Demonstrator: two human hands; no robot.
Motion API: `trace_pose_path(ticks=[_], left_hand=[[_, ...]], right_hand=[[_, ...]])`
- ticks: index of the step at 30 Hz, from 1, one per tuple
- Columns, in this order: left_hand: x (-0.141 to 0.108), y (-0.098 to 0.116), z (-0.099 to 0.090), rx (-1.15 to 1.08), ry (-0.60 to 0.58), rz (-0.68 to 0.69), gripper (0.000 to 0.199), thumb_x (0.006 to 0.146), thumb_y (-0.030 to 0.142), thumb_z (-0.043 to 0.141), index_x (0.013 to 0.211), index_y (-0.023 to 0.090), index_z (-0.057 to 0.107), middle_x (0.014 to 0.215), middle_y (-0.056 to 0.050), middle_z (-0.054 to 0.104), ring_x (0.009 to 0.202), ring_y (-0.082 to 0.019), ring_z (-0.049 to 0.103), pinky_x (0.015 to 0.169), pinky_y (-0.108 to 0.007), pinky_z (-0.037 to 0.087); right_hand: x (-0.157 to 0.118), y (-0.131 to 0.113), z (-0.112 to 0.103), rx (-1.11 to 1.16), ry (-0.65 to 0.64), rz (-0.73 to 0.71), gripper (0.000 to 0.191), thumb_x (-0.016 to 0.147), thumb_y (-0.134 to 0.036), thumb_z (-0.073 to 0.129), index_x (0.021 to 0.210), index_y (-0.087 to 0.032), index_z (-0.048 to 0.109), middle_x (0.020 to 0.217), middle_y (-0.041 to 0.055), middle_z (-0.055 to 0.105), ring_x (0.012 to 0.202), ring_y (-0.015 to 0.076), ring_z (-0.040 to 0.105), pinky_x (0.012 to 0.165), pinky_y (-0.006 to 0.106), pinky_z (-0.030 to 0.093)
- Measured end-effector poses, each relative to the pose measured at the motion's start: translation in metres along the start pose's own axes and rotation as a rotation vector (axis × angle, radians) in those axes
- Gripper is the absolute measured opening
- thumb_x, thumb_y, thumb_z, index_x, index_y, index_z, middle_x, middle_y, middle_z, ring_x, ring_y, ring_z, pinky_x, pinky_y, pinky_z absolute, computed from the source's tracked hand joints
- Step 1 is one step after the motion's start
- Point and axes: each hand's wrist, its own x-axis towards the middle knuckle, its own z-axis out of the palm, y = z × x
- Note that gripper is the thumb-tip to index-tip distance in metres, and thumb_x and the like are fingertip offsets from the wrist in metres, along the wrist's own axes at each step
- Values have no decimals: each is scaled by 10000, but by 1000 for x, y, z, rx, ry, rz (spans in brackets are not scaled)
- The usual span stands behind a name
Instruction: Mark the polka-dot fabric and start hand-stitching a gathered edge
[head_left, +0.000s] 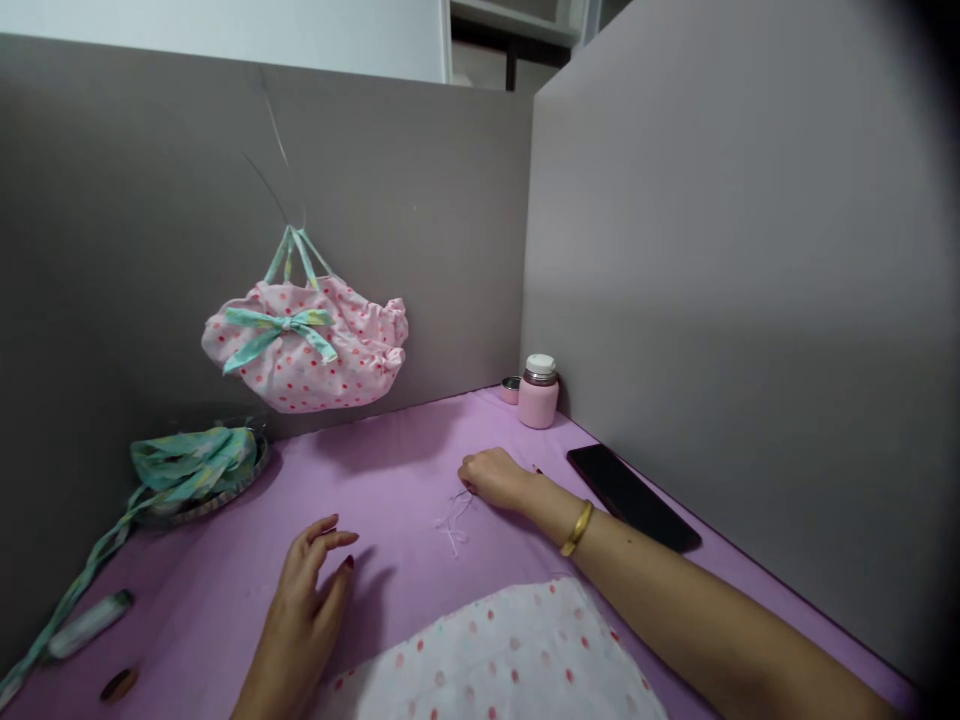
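In the head view, a tangle of thin white thread lies loose on the purple cloth, in the middle of the desk. The right hand rests just beyond it with fingers curled under, their tips pinching one end of the thread; a gold bangle circles that wrist. The left hand hovers nearer and to the left, fingers spread and relaxed, holding nothing, well apart from the thread.

The purple cloth covers the whole desk, which is boxed in by grey partition walls at the far side and on the right.

A pink dotted fabric pouch with a teal bow hangs by teal straps on the far wall. Far left, teal fabric strips fill a shallow tray and trail toward the near left edge. In the far right corner stands a pink flask. A black phone lies flat along the right wall, just beside the right forearm. White dotted fabric lies at the near edge between the two arms.
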Motion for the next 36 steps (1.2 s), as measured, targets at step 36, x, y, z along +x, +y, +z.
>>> trace_pose_path(ticks=[36], left_hand=[[28, -32, -68, -167, -315, -411, 387, 699, 569, 493, 699, 184, 528, 446, 86, 409, 382, -99, 366, 413, -228, 270]], right_hand=[[-107, 63, -139, 1700, 706, 236, 117, 743, -110, 492, 690, -195, 434, 518, -81, 439, 352, 21, 345, 354, 144, 250]])
